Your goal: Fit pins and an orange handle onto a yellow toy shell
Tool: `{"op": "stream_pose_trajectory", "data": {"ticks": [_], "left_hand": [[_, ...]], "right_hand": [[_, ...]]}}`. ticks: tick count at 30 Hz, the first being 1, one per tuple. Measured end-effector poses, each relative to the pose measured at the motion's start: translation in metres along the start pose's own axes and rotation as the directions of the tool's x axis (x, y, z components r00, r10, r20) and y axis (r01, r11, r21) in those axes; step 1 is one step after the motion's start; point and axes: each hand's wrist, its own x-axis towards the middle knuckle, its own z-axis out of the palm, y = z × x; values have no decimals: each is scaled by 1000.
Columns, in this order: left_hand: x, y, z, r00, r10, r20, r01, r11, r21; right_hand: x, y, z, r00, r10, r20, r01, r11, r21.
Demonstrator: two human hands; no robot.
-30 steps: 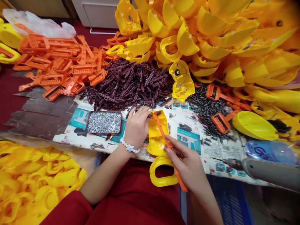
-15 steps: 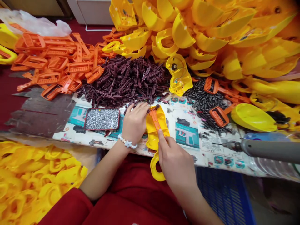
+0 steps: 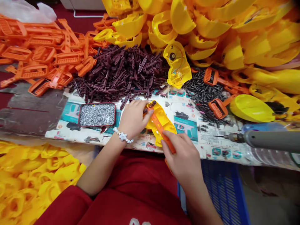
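Note:
Between my hands lies a yellow plastic half-shell (image 3: 165, 118), hollow side up on the bench's front part. Above it slants an orange plastic handle (image 3: 157, 123) with a long flat arm. My right hand (image 3: 184, 156) is closed round the near end of this handle, hiding its grip. The thumb and fingers of my left hand (image 3: 133, 118) pinch a small maroon plastic part (image 3: 150, 107) at the handle's far end, over the shell's upper edge. Exactly how the maroon part and the handle meet is partly hidden by my thumb.
Left of my hands is a tray (image 3: 115, 115) of small screws. Behind lie piles of maroon parts (image 3: 122, 75), orange handles (image 3: 44, 56) and yellow shells (image 3: 208, 25). Black pins (image 3: 203, 90) and a power screwdriver (image 3: 264, 142) are to the right. Yellow parts (image 3: 35, 181) fill the lower left.
The yellow shell has turned, its lower end swinging right. My right hand has moved slightly right and now grips the orange handle's near end. My left thumb has come onto the handle's far end.

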Motion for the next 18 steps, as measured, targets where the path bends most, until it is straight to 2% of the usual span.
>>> {"op": "stream_pose_trajectory", "data": {"ticks": [4,11,18], "left_hand": [[0,1,3,1000,-7,15,7,999,-47],[-3,2,3,1000,6,5,-6,999,-38],[-7,5,3,997,28,-70,-26,999,34]], "right_hand": [[3,3,-7,999,-32,-35,33,999,37],[3,12,-16,993,-116,6,116,990,-82],[2,34,-12,998,-60,37,60,998,3]]}}
